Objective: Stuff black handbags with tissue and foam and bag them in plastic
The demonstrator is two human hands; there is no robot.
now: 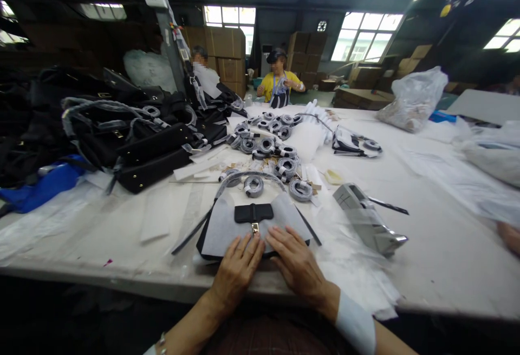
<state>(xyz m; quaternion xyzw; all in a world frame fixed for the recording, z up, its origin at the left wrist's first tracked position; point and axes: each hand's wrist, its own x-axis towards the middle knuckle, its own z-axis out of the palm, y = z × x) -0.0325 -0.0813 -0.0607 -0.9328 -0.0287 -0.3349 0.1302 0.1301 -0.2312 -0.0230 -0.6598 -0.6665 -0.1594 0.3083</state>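
Left hand and right hand, fingers extended, clasping nothing, are resting on the white cover sheet over the black handbag directly beneath, uneven pressure possibly creasing it, while wrapped strap coils are lying just beyond.

Pretty dim in here tbh, bright windows line the dark wall, cardboard boxes sit stacked, whitish tabletop up front.

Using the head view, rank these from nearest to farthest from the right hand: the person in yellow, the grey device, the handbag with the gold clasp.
From the right hand:
1. Handbag with the gold clasp: touching it.
2. Grey device: to its right, on the table.
3. Person in yellow: across the table.
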